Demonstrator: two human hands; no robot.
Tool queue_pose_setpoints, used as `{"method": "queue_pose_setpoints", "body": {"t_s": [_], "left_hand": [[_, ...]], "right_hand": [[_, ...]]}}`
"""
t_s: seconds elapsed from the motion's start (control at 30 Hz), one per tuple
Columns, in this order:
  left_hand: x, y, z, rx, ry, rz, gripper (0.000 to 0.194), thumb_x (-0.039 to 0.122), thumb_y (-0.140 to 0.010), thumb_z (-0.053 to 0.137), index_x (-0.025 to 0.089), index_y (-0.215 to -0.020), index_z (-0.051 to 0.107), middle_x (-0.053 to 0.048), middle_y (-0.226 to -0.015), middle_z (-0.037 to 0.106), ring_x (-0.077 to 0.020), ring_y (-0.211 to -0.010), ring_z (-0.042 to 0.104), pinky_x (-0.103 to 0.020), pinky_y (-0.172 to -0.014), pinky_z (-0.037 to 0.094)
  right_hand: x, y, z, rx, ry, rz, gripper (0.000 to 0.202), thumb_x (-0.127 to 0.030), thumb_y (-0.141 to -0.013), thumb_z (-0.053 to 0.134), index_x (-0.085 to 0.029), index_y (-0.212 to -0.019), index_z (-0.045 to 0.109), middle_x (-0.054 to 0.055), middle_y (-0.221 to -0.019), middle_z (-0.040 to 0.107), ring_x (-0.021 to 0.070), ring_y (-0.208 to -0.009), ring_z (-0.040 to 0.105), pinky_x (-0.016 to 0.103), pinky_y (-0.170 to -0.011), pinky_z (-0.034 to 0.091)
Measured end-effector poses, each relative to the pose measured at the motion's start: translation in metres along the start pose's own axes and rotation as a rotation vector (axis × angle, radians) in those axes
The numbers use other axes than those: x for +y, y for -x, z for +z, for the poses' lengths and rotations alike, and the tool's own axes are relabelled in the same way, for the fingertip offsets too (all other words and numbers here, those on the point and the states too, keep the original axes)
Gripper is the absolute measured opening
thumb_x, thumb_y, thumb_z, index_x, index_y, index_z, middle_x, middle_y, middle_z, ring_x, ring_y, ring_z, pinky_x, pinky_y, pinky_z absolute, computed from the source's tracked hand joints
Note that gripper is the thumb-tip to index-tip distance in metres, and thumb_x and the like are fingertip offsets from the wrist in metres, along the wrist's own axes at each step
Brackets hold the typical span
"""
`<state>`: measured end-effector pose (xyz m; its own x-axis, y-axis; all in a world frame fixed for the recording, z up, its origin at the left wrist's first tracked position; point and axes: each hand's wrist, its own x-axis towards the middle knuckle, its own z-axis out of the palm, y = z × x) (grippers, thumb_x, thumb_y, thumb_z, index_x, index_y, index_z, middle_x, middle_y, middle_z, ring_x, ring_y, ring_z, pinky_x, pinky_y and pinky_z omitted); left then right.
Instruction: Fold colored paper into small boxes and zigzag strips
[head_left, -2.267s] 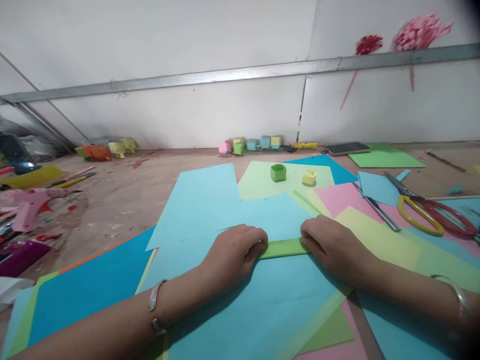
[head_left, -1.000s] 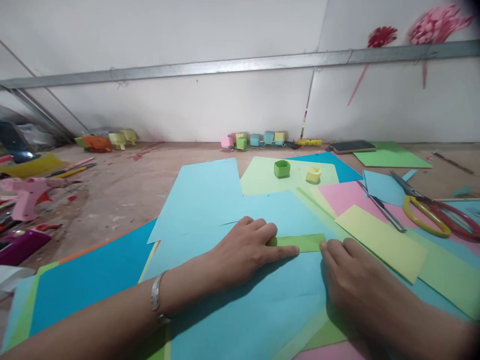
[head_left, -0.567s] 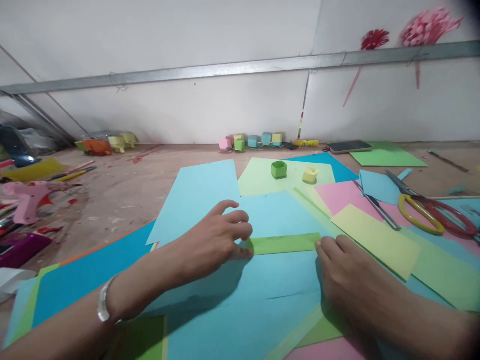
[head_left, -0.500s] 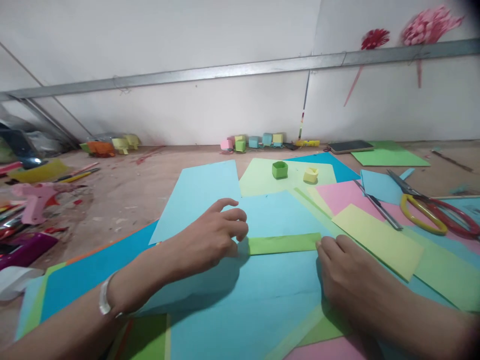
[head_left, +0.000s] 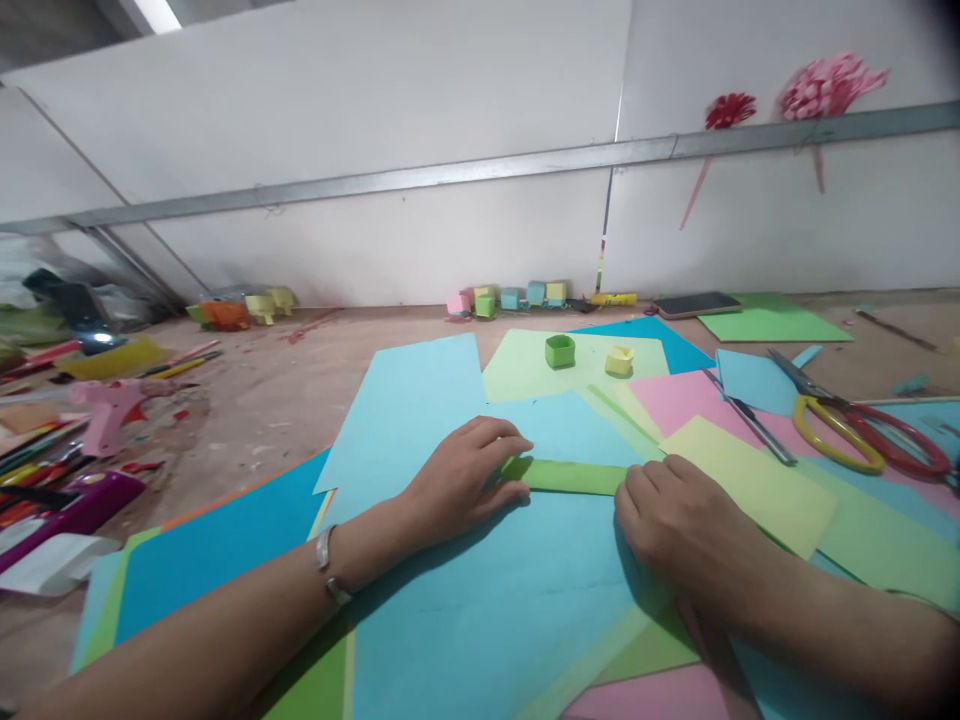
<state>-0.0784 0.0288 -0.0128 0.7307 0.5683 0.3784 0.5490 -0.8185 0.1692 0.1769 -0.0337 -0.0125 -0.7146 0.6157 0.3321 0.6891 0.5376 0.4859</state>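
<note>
A light green paper strip (head_left: 574, 477) lies across the light blue paper (head_left: 465, 620) in front of me. My right hand (head_left: 664, 515) is closed, its fingertips pinching the strip's right end. At the strip's left end, my left hand (head_left: 476, 470) has thumb and fingers apart, one on each side of the paper, and that end looks slightly raised. A silver bracelet (head_left: 324, 550) circles my left wrist. Beyond the strip stand a small green folded paper box (head_left: 560, 351) and a small yellow one (head_left: 619, 361).
To the right lie scissors (head_left: 847, 430), a metal-coloured cutter or pen (head_left: 750, 418) and a yellow paper piece (head_left: 750, 480). On the left are a pink glue gun (head_left: 109, 410) and a purple tool (head_left: 75, 515). Several small paper blocks (head_left: 510, 298) line the wall.
My left hand has moved right and down to the strip's left end, from hovering beside it. My right hand still holds the other end. The camera view has tilted up slightly.
</note>
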Motion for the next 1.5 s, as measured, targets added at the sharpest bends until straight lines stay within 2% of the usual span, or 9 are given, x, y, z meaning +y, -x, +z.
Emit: {"method": "queue_pose_setpoints", "body": {"t_s": [0.17,0.33,0.47,0.6,0.7,0.83,0.97,1.27,1.5], "left_hand": [[-0.006,0.001,0.002,0.055,0.009,0.043,0.023,0.033,-0.09,0.06,0.017,-0.107,0.064,-0.012,-0.106,0.068,-0.0237,-0.095,0.062,-0.04,-0.083,0.05],[-0.002,0.002,0.0,0.144,0.105,-0.071,0.028,0.023,-0.096,0.044,0.016,-0.081,0.067,-0.005,-0.074,0.068,-0.0169,-0.069,0.061,-0.029,-0.066,0.047],[0.002,0.002,0.0,0.068,0.402,-0.306,0.029,0.027,-0.095,0.043,0.016,-0.105,0.067,0.002,-0.061,0.062,-0.0132,-0.056,0.06,-0.025,-0.059,0.046],[0.004,0.001,0.002,0.045,0.624,-0.431,0.033,0.03,-0.096,0.04,0.016,-0.116,0.063,0.004,-0.061,0.058,-0.0126,-0.055,0.062,-0.023,-0.055,0.046],[0.002,0.002,0.001,0.052,0.584,-0.402,0.032,0.037,-0.095,0.045,0.017,-0.109,0.066,0.001,-0.068,0.062,-0.0125,-0.059,0.06,-0.024,-0.057,0.047],[-0.003,0.003,-0.001,0.168,0.393,-0.187,0.049,0.051,-0.078,0.071,0.018,-0.113,0.065,-0.009,-0.1,0.068,-0.0198,-0.086,0.063,-0.031,-0.072,0.052],[-0.004,0.005,0.0,0.152,0.24,-0.055,0.035,0.04,-0.088,0.063,0.017,-0.115,0.065,-0.011,-0.101,0.068,-0.0209,-0.092,0.064,-0.034,-0.081,0.053],[-0.001,0.003,0.002,0.109,0.197,-0.136,0.024,0.02,-0.092,0.048,0.016,-0.095,0.071,-0.003,-0.073,0.069,-0.0142,-0.065,0.061,-0.025,-0.064,0.048],[0.013,0.004,0.001,0.027,0.349,-0.211,0.024,0.015,-0.086,0.054,0.015,-0.102,0.072,-0.001,-0.072,0.07,-0.0121,-0.058,0.058,-0.022,-0.058,0.043]], "right_hand": [[0.006,0.0,0.003,0.092,-0.102,0.05,0.027,0.005,-0.069,0.046,-0.018,-0.056,0.053,0.005,-0.052,0.051,0.0176,-0.049,0.04,0.033,-0.052,0.02],[0.022,-0.007,0.001,0.134,-0.665,0.339,0.021,-0.012,-0.086,0.042,-0.017,-0.072,0.056,0.002,-0.061,0.056,0.0148,-0.052,0.047,0.027,-0.049,0.031],[0.028,-0.012,0.006,0.04,-1.047,0.547,0.02,-0.03,-0.093,0.043,-0.019,-0.089,0.059,-0.001,-0.065,0.058,0.0138,-0.055,0.051,0.026,-0.052,0.039],[0.029,-0.013,0.014,-0.005,-1.185,0.657,0.02,-0.036,-0.089,0.049,-0.02,-0.085,0.061,-0.004,-0.057,0.05,0.0135,-0.051,0.045,0.026,-0.047,0.036],[0.03,-0.014,0.015,0.033,-1.184,0.647,0.021,-0.035,-0.088,0.05,-0.02,-0.082,0.062,-0.002,-0.06,0.053,0.0138,-0.053,0.046,0.026,-0.048,0.037],[0.029,-0.015,0.012,0.043,-1.185,0.652,0.021,-0.035,-0.088,0.049,-0.019,-0.082,0.063,-0.002,-0.059,0.054,0.0141,-0.052,0.047,0.027,-0.049,0.037],[0.028,-0.017,0.014,0.003,-1.21,0.674,0.02,-0.034,-0.087,0.051,-0.019,-0.081,0.063,-0.003,-0.058,0.053,0.0136,-0.052,0.047,0.026,-0.049,0.037],[0.026,-0.016,0.015,0.053,-1.15,0.463,0.032,-0.041,-0.095,0.046,-0.017,-0.098,0.067,0.008,-0.094,0.07,0.0197,-0.084,0.063,0.031,-0.071,0.049],[0.023,-0.013,0.013,0.007,-1.068,0.372,0.016,-0.024,-0.088,0.055,-0.018,-0.081,0.067,0.005,-0.079,0.07,0.0166,-0.071,0.062,0.028,-0.066,0.048]]}}
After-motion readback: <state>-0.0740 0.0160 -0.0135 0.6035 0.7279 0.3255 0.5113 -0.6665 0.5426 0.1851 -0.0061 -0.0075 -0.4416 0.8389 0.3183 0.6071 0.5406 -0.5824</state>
